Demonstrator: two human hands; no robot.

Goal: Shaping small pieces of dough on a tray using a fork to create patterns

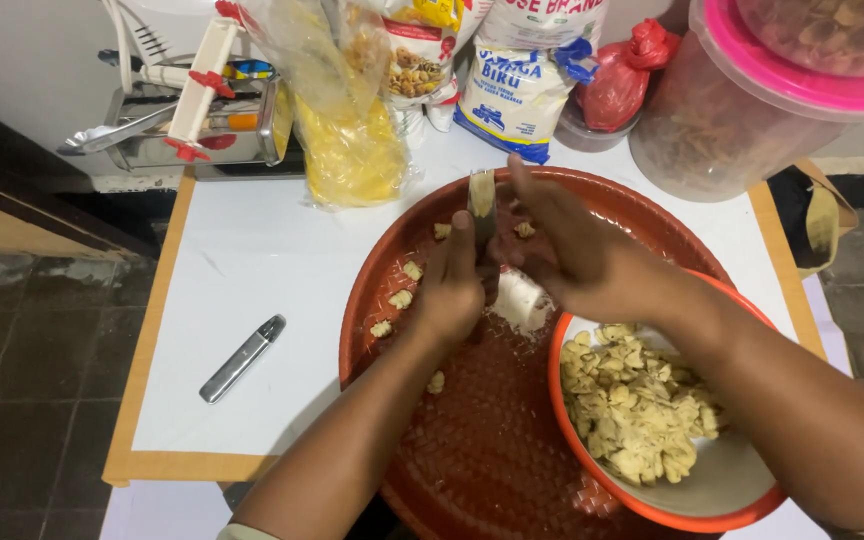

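White table (pixel 252 260), red tray (pixel 492 440): dough board (pixel 481 205) upright between both hands' fingers (pixel 527 205).

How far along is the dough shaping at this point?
Done: the orange-rimmed bowl holds a heap of shaped dough pieces, and a few more lie loose on the red round tray. In hand: the left hand holds a small ridged board upright, with the right hand open against it. Left: a white lump of dough on the tray.
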